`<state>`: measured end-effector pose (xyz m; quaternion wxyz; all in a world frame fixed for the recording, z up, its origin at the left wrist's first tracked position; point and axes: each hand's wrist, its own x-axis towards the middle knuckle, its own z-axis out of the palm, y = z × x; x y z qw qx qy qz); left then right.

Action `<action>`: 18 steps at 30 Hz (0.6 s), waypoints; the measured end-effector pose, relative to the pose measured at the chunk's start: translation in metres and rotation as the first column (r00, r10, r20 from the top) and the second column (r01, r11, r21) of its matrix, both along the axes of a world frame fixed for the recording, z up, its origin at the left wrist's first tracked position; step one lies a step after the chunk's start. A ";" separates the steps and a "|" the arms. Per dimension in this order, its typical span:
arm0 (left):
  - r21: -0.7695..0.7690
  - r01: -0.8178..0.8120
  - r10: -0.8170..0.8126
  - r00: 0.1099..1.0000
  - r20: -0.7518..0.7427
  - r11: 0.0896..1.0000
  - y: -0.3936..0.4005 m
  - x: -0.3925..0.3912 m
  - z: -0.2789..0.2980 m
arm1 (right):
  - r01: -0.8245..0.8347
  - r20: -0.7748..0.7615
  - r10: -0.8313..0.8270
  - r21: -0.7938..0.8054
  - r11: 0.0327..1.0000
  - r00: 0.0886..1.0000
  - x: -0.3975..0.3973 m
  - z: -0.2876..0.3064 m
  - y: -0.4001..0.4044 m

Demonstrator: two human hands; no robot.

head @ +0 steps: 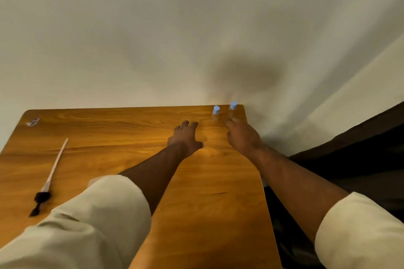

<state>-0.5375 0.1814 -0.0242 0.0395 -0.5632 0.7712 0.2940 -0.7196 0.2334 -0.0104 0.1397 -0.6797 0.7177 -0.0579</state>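
Cream sleeves (98, 214) rolled, right hand (242, 135) beside blue-capped bottle (233, 109).

Table (131, 137): orange-brown, wood grain. Two bottle caps (216, 109): light blue. Brush (47, 183): pale handle, black bristles. Sleeves (105, 214): cream. Wall (153, 39): off-white.

table (113, 129): wood, warm orange-brown grain, rounded far corners, far edge against the wall (153, 39); spans the near and left of the scene; wall plain, off-white, unbroken across the far side; shadow (247, 76): soft dark patch on the wall above the table's far right corner; paler band (360, 85): slants down the right side; dark area (360, 159): right of the table, too dim to tell detail; light warm and low
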 end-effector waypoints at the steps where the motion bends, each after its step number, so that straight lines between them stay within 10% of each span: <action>1: 0.016 -0.012 0.012 1.000 0.010 1.000 -0.005 -0.004 -0.007 | 0.006 0.015 -0.006 -0.013 1.000 1.000 -0.003 -0.005 -0.009; 18: 0.184 -0.182 0.202 0.974 -0.101 0.966 -0.047 -0.017 -0.088 | -0.008 0.043 0.003 0.117 0.993 0.999 -0.008 -0.064 -0.117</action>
